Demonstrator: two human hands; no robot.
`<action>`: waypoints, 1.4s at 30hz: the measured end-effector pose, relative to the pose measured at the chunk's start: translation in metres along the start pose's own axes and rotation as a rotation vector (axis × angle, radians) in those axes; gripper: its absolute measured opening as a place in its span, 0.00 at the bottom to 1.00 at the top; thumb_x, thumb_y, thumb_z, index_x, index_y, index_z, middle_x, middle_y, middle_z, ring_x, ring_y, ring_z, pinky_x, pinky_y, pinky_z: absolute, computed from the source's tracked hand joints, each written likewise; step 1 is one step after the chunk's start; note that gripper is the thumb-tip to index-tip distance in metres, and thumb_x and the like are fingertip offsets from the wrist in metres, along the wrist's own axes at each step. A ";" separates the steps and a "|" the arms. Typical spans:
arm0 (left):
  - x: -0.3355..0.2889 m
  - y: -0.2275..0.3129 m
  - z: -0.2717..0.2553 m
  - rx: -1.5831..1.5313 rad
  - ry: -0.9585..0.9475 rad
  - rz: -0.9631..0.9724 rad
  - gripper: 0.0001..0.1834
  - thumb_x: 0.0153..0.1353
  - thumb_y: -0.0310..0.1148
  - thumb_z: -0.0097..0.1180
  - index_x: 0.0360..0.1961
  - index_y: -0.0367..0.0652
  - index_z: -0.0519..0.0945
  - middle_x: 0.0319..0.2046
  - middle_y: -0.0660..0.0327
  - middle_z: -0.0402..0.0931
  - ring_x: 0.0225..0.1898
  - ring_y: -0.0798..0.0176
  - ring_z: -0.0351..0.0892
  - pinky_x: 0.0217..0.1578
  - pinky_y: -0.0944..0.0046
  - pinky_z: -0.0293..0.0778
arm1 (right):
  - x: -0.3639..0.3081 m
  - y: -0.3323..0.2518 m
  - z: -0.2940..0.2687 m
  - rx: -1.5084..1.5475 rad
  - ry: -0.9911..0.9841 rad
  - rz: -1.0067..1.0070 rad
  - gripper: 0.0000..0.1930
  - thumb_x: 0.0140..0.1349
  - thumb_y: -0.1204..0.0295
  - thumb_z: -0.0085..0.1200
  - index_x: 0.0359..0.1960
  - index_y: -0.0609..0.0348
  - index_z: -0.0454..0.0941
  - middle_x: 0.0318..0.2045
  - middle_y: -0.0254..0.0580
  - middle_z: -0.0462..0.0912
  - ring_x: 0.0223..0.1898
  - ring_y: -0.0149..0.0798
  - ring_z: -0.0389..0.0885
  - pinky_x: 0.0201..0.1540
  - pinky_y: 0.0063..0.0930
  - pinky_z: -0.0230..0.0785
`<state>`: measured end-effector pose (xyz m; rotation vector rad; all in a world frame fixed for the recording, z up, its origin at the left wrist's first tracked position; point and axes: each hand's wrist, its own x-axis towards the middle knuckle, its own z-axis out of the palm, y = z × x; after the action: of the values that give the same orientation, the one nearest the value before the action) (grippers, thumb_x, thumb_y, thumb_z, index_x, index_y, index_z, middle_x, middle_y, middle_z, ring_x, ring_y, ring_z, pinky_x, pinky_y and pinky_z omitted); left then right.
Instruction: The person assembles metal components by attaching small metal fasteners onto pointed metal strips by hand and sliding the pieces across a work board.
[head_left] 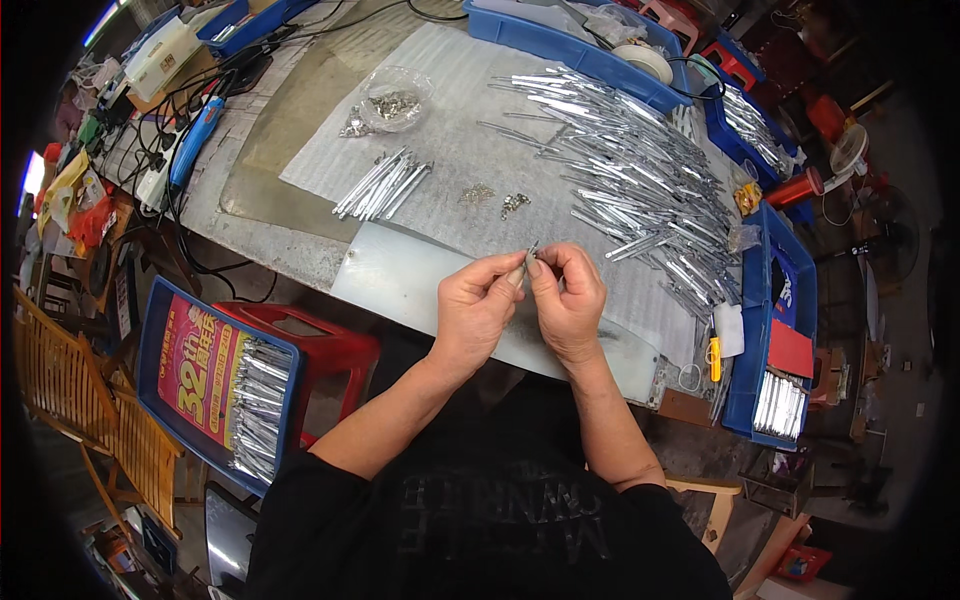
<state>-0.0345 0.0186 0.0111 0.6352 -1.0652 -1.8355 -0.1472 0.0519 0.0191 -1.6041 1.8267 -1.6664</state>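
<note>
My left hand (pixel 478 305) and my right hand (pixel 568 300) meet above the near edge of the table. Thumbs and forefingers of both pinch a small grey metal piece (pixel 532 248); the fingers cover most of it, so its full shape is hidden. Just beyond them lie a little heap of small shiny metal parts (pixel 514 204) and a heap of tiny brassy bits (pixel 477 194). A small bunch of slim silvery metal strips (pixel 383 186) rests to the left. A large, loose pile of similar strips (pixel 640 165) spreads over the right side.
A clear plastic bag of small metal parts (pixel 394 105) sits farther back. Blue bins (pixel 575 50) line the far and right edges. A yellow-handled tool (pixel 714 358) lies at right. Lower left, a blue bin of strips (pixel 292 400) stands beside a red stool (pixel 345 350).
</note>
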 end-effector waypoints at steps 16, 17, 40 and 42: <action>-0.011 -0.012 0.008 0.269 0.021 0.130 0.10 0.58 0.23 0.49 0.42 0.34 0.75 0.26 0.65 0.73 0.24 0.77 0.67 0.24 0.75 0.66 | -0.016 0.004 0.003 0.029 0.042 0.079 0.04 0.56 0.77 0.46 0.25 0.64 0.67 0.21 0.43 0.70 0.23 0.40 0.68 0.26 0.30 0.62; -0.011 -0.012 0.006 0.271 0.020 0.130 0.10 0.58 0.23 0.49 0.42 0.34 0.75 0.26 0.65 0.73 0.24 0.77 0.67 0.24 0.75 0.66 | -0.017 0.004 0.001 0.031 0.043 0.079 0.04 0.56 0.77 0.46 0.25 0.64 0.67 0.21 0.43 0.70 0.23 0.40 0.68 0.26 0.30 0.62; -0.006 0.003 0.004 1.036 -0.385 0.444 0.11 0.48 0.17 0.51 0.35 0.36 0.78 0.22 0.55 0.72 0.23 0.59 0.73 0.24 0.66 0.68 | -0.048 0.012 -0.073 -0.085 0.035 0.243 0.08 0.58 0.73 0.47 0.27 0.67 0.72 0.21 0.42 0.72 0.22 0.34 0.70 0.25 0.25 0.62; -0.008 0.004 -0.004 1.083 -0.464 0.435 0.14 0.46 0.16 0.51 0.36 0.37 0.77 0.22 0.55 0.71 0.24 0.56 0.72 0.25 0.64 0.68 | -0.058 0.018 -0.087 -0.051 0.129 0.272 0.07 0.58 0.74 0.47 0.27 0.67 0.72 0.20 0.42 0.72 0.22 0.34 0.70 0.25 0.25 0.62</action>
<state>-0.0263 0.0230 0.0128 0.4947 -2.3296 -0.9254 -0.1976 0.1442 0.0062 -1.2228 2.0577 -1.6434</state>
